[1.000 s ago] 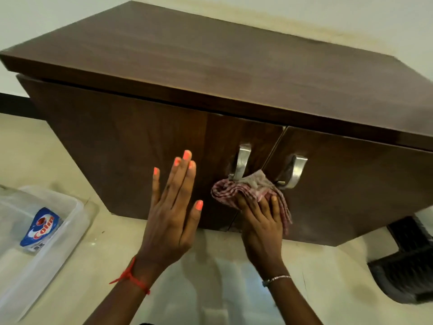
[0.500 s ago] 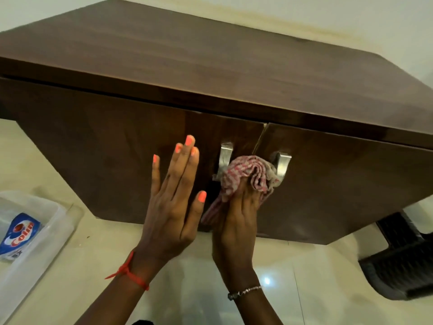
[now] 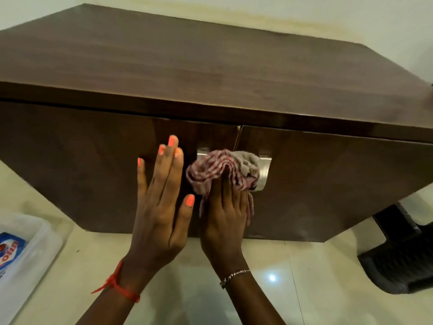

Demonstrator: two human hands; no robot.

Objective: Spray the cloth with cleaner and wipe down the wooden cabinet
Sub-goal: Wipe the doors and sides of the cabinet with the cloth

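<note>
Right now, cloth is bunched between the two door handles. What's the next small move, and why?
Probably slide the right hand and cloth rightward over the right handle and onto the right door. The cloth already covers most of the left handle, while the left hand lies flat on the left door.

Orange nails, red wrist thread (image 3: 117,286), silver bracelet (image 3: 234,275)

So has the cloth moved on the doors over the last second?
Yes. The cloth under the right hand has climbed from below the two handles to between them, covering most of the left handle.
</note>
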